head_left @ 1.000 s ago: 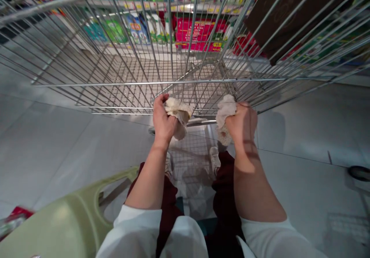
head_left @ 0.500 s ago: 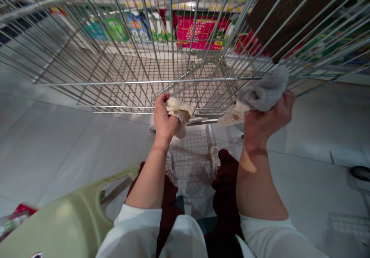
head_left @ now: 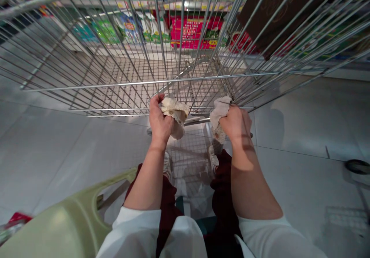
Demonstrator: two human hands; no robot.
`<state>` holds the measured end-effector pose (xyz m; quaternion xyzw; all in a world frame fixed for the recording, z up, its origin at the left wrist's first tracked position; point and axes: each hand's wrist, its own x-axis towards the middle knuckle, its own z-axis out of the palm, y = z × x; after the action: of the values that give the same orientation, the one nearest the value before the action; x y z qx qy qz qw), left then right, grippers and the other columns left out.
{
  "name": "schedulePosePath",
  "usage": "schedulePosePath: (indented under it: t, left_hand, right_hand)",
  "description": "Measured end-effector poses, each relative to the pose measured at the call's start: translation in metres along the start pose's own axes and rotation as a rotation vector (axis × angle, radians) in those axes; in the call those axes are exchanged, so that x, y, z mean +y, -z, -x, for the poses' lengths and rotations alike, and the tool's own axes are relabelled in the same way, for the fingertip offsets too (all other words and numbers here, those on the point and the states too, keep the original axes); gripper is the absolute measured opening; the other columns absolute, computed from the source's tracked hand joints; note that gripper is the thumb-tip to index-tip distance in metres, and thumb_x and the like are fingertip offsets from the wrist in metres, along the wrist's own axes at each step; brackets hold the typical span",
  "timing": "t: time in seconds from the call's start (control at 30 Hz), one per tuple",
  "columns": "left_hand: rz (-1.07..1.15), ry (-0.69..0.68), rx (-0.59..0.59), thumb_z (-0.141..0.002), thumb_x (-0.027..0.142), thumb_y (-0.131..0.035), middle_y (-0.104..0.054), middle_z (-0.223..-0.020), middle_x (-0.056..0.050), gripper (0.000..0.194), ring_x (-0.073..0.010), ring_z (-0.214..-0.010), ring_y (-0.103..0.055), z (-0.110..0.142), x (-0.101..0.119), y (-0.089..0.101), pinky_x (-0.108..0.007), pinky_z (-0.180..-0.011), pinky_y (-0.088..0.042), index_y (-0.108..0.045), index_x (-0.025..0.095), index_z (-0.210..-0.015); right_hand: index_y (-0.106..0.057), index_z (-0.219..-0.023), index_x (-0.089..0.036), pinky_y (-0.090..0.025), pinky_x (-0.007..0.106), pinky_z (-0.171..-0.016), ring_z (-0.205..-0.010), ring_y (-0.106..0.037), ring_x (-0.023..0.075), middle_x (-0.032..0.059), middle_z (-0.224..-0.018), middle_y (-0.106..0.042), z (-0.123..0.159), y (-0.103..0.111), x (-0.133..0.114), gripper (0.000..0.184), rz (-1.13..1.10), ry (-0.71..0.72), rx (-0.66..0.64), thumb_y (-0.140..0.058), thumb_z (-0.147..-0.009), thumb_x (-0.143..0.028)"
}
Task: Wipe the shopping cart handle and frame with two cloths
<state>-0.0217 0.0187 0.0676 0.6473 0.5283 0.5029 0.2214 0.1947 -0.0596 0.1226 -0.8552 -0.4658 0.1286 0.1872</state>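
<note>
Supermarket shelves [head_left: 196,30] of brightly packaged goods are standing beyond a wire shopping cart [head_left: 144,82], above pale floor tiles [head_left: 49,161]. The left hand [head_left: 160,123] is clenching a crumpled beige cloth [head_left: 175,113] against the cart's steel push bar [head_left: 196,120], while the right hand [head_left: 236,125] is clenching a pale rag [head_left: 220,111] at the same bar, a short way along. Both cloths are covering the contact, so whether the fingers are closing on the metal itself cannot be told. A pale green plastic moulding [head_left: 58,227] is curving up at lower left, beside maroon trousers [head_left: 169,208].
</note>
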Motion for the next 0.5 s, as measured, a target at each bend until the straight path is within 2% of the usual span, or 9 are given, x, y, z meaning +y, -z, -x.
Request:
schedulePosePath:
  t: [0.07,0.13,0.2,0.27,0.3,0.33,0.37,0.4,0.5]
  left_hand:
    - [-0.007,-0.005,0.006,-0.071,0.024,-0.067,-0.061,-0.118,-0.008,0.055,-0.0217,-0.105,-0.061,0.0,-0.001,0.0,-0.037,-0.099,-0.051,-0.052,0.02,-0.124]
    - [-0.017,-0.016,0.002,-0.073,0.025,-0.068,-0.061,-0.119,-0.008,0.054,-0.022,-0.106,-0.061,0.0,-0.001,0.0,-0.037,-0.099,-0.051,-0.051,0.02,-0.124]
    - [-0.025,-0.029,-0.008,-0.075,0.027,-0.069,-0.061,-0.12,-0.008,0.053,-0.0224,-0.108,-0.061,0.0,-0.002,0.001,-0.037,-0.1,-0.051,-0.051,0.02,-0.124]
    - [-0.022,-0.034,-0.019,-0.076,0.03,-0.071,-0.061,-0.121,-0.008,0.054,-0.0226,-0.108,-0.061,0.0,-0.002,0.002,-0.037,-0.099,-0.051,-0.051,0.021,-0.125]
    - [-0.018,-0.034,-0.025,-0.076,0.031,-0.071,-0.061,-0.121,-0.008,0.054,-0.0225,-0.108,-0.061,0.0,-0.002,0.002,-0.037,-0.099,-0.051,-0.05,0.021,-0.125]
    - [-0.013,-0.033,-0.029,-0.076,0.032,-0.072,-0.061,-0.121,-0.008,0.055,-0.0225,-0.108,-0.062,0.0,-0.002,0.003,-0.037,-0.098,-0.051,-0.05,0.021,-0.126]
    - [-0.009,-0.031,-0.031,-0.076,0.032,-0.072,-0.062,-0.121,-0.008,0.056,-0.0224,-0.108,-0.062,0.0,-0.002,0.003,-0.037,-0.098,-0.051,-0.05,0.021,-0.126]
    - [-0.008,-0.028,-0.03,-0.076,0.033,-0.072,-0.061,-0.121,-0.008,0.056,-0.0225,-0.108,-0.062,0.0,-0.001,0.002,-0.037,-0.098,-0.051,-0.05,0.021,-0.126]
    - [-0.011,-0.025,-0.015,-0.075,0.032,-0.072,-0.061,-0.121,-0.009,0.056,-0.0229,-0.109,-0.061,0.0,-0.001,0.001,-0.037,-0.099,-0.051,-0.051,0.02,-0.126]
  right_hand:
    - [-0.077,-0.1,-0.019,-0.049,0.039,-0.082,-0.095,-0.07,0.0313,0.0167,-0.099,-0.076,0.0,0.001,-0.002,0.028,-0.034,0.016,0.031,-0.059,-0.078,-0.017]
    - [-0.076,-0.098,-0.017,-0.049,0.039,-0.085,-0.097,-0.069,0.0296,0.0176,-0.101,-0.076,-0.001,0.007,0.0,0.025,-0.077,0.041,0.147,-0.058,-0.081,-0.02]
    - [-0.075,-0.096,-0.015,-0.05,0.038,-0.091,-0.105,-0.068,0.0279,0.0177,-0.105,-0.075,-0.004,0.014,0.005,0.025,-0.129,0.144,0.39,-0.055,-0.087,-0.027]
    - [-0.074,-0.095,-0.015,-0.051,0.039,-0.097,-0.111,-0.067,0.0267,0.0167,-0.107,-0.073,-0.009,0.02,0.014,0.029,-0.165,0.218,0.73,-0.051,-0.091,-0.034]
    - [-0.073,-0.095,-0.016,-0.051,0.04,-0.098,-0.113,-0.066,0.0267,0.0157,-0.106,-0.073,-0.012,0.022,0.018,0.031,-0.17,0.228,0.868,-0.051,-0.092,-0.037]
    - [-0.073,-0.097,-0.017,-0.052,0.041,-0.099,-0.113,-0.067,0.0268,0.0152,-0.106,-0.072,-0.015,0.024,0.023,0.031,-0.172,0.219,0.951,-0.051,-0.091,-0.038]
    - [-0.073,-0.097,-0.016,-0.052,0.041,-0.098,-0.111,-0.068,0.0268,0.015,-0.104,-0.073,-0.018,0.024,0.026,0.03,-0.175,0.202,0.976,-0.052,-0.089,-0.036]
    - [-0.074,-0.098,-0.016,-0.052,0.04,-0.098,-0.11,-0.068,0.0266,0.0152,-0.104,-0.073,-0.02,0.024,0.029,0.029,-0.181,0.193,0.938,-0.053,-0.085,-0.031]
    - [-0.077,-0.103,-0.016,-0.052,0.037,-0.098,-0.11,-0.069,0.0266,0.0144,-0.113,-0.073,-0.02,0.022,0.031,0.037,-0.198,0.116,0.669,-0.057,-0.073,-0.019]
